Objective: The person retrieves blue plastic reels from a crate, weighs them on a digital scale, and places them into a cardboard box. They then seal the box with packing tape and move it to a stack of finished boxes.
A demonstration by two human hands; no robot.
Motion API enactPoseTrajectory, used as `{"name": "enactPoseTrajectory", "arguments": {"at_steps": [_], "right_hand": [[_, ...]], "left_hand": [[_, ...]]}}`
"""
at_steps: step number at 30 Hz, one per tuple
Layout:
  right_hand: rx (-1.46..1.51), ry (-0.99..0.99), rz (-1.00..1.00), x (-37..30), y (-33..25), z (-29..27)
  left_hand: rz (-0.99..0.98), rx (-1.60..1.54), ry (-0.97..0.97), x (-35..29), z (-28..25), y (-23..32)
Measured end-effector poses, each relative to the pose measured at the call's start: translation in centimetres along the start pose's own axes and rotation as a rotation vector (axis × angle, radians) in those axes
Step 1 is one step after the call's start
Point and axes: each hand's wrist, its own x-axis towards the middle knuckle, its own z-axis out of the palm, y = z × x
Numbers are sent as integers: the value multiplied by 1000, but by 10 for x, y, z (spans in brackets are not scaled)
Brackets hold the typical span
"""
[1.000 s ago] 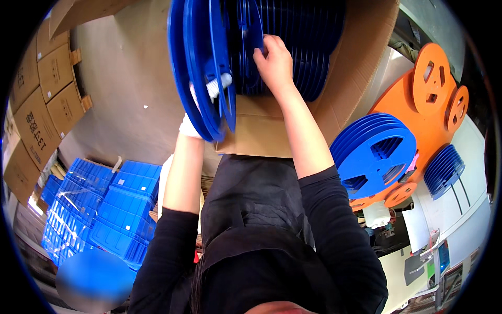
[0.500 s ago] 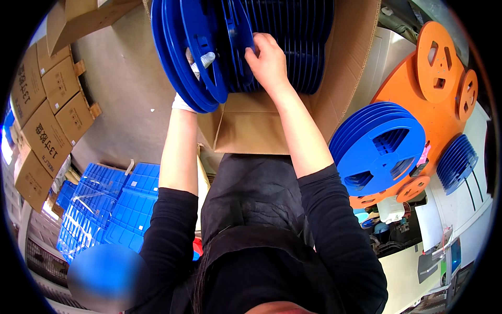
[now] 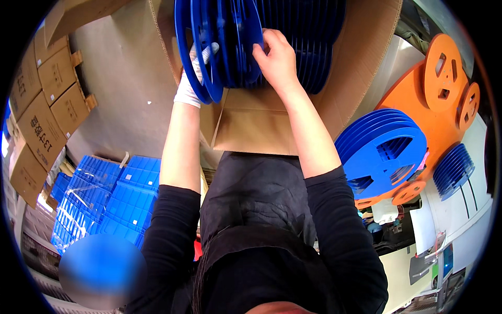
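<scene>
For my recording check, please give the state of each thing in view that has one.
Left hand: gloved, gripping
Held discs: blue, on edge
Right hand: bare, fingers at a disc's edge
Box: open, holding discs
Boxed discs: on edge, in a row
Cartons: stacked
Blue bins: stacked

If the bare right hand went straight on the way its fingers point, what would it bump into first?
Most likely the blue reel disc beside the right hand, though they may be touching already; depth is unclear.
</scene>
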Motion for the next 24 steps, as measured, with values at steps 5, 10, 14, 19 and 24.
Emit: {"name": "enactPoseTrajectory", "arguments": {"at_steps": [5, 10, 14, 19, 24], "right_hand": [[-5, 6, 8, 0, 3, 1], [3, -1, 10, 0, 1, 0], [4, 21, -18, 0, -4, 5], [-42, 89, -45, -4, -9, 17], [-87, 108, -71, 4, -23, 45]], "left_hand": [[-10, 45, 159, 3, -6, -5], [-6, 19, 159, 8, -4, -5], [-6, -82, 71, 24, -2, -11], [-105, -369, -79, 25, -7, -15], [-99, -415, -15, 6, -7, -19]]}}
